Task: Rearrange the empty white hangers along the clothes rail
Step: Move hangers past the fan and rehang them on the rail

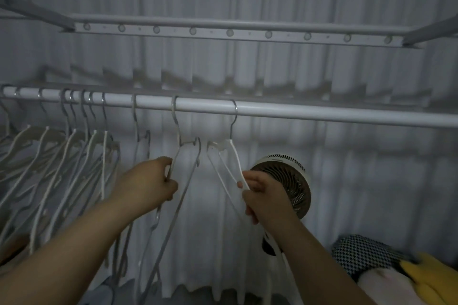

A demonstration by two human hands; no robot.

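Note:
A white clothes rail runs across the view. Several empty white hangers hang bunched at its left end, and one more hangs alone to their right. My left hand grips the near arm of a white hanger hooked at the rail's middle. My right hand grips the arm of another white hanger hooked just to the right of it. Both hangers stay on the rail, a short gap apart.
A round white fan stands behind my right hand. A white curtain hangs behind the rail. A drying rack bar with round knobs crosses overhead. A checkered cloth and a yellow item lie at bottom right.

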